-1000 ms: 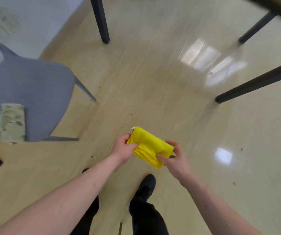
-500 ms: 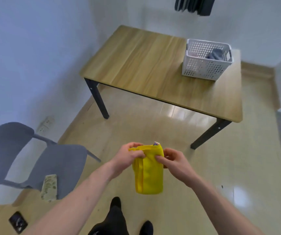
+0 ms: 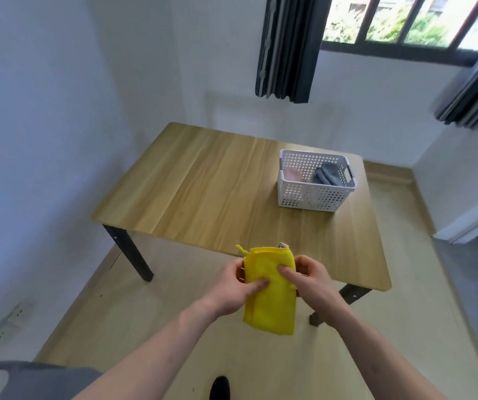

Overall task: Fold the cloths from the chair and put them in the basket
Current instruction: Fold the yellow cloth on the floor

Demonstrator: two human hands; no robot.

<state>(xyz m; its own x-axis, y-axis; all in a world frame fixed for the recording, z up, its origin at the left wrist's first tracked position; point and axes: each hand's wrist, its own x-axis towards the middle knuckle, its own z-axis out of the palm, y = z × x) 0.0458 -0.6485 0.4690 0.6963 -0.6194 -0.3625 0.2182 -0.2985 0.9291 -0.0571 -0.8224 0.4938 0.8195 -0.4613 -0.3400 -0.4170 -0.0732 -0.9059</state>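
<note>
Both hands grasp one cloth: left hand (image 3: 232, 287) and right hand (image 3: 308, 280) pinch a folded yellow fabric cloth (image 3: 271, 290) | long axis hangs downward | white perforated plastic basket (image 3: 312, 194) lies ahead, rightward of cloth, on wooden table (image 3: 203, 186); right hand nearer.

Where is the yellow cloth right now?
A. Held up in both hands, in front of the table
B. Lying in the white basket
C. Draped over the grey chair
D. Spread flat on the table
A: the folded yellow cloth hangs between the left hand and the right hand, short of the white basket on the table.
</note>
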